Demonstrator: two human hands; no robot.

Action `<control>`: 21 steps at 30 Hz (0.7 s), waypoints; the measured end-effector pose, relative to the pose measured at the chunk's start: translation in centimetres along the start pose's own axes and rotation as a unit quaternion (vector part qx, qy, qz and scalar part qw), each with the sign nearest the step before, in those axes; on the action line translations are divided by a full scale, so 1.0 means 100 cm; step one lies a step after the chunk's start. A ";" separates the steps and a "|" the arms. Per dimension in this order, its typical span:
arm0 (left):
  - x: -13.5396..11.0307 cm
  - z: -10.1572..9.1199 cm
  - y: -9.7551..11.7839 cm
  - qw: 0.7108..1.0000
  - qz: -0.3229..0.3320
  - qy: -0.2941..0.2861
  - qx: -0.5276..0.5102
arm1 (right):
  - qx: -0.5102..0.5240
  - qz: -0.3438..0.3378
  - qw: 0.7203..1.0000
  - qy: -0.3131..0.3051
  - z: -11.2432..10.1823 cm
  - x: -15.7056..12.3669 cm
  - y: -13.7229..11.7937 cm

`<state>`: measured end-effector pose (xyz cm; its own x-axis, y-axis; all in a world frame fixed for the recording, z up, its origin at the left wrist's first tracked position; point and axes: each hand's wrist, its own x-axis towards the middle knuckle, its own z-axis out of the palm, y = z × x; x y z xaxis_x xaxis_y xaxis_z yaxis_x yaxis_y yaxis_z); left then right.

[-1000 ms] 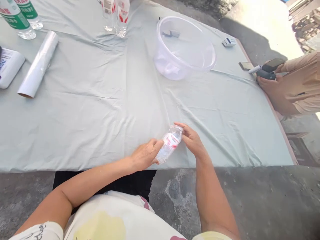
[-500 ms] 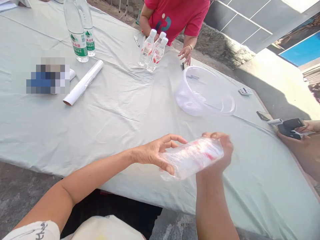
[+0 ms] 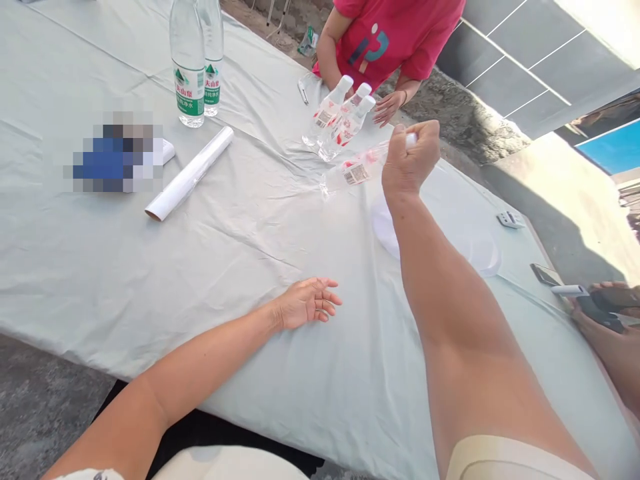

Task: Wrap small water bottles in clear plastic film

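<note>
My right hand (image 3: 410,160) is raised over the table, fingers closed round the cap end of a small clear water bottle (image 3: 353,172) with a red and white label. The bottle hangs tilted, its base pointing left and down above the cloth. My left hand (image 3: 307,301) rests on the pale green tablecloth (image 3: 240,227) with nothing in it, its fingers loosely spread. Past the held bottle stand three more small bottles (image 3: 343,117) of the same kind. My right forearm covers most of a clear plastic bowl (image 3: 483,253).
Two tall green-labelled bottles (image 3: 193,63) and a white roll (image 3: 190,175) lie at the back left. A person in a red shirt (image 3: 390,40) sits across the table, one hand (image 3: 387,107) on the cloth. Another person's hand (image 3: 607,303) holds a dark device at the right edge, near a small timer (image 3: 510,219).
My right hand has lifted the bottle up and away towards the far side. My left hand has let go of it and dropped flat onto the cloth. The view has tilted upward.
</note>
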<state>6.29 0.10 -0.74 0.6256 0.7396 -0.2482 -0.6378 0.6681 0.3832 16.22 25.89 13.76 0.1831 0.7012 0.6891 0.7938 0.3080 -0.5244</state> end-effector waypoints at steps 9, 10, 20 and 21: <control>0.001 0.003 0.004 0.999 -0.033 -0.005 0.033 | -0.161 0.006 0.923 -0.350 0.065 0.038 -0.049; 0.002 0.003 0.004 0.999 -0.036 -0.005 0.033 | -0.169 -0.002 0.912 -0.375 0.065 0.041 -0.050; 0.004 0.002 0.004 0.998 -0.042 -0.001 0.043 | -0.125 -0.005 0.951 -0.283 -0.019 0.066 0.002; 0.005 0.003 0.004 0.998 -0.042 0.000 0.043 | -0.141 0.007 0.958 -0.251 -0.035 0.064 0.015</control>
<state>6.49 0.68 -0.47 0.6750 0.6819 -0.2818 -0.5425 0.7176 0.4368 20.59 28.61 19.11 -0.0518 0.9463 0.3191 0.9310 0.1613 -0.3274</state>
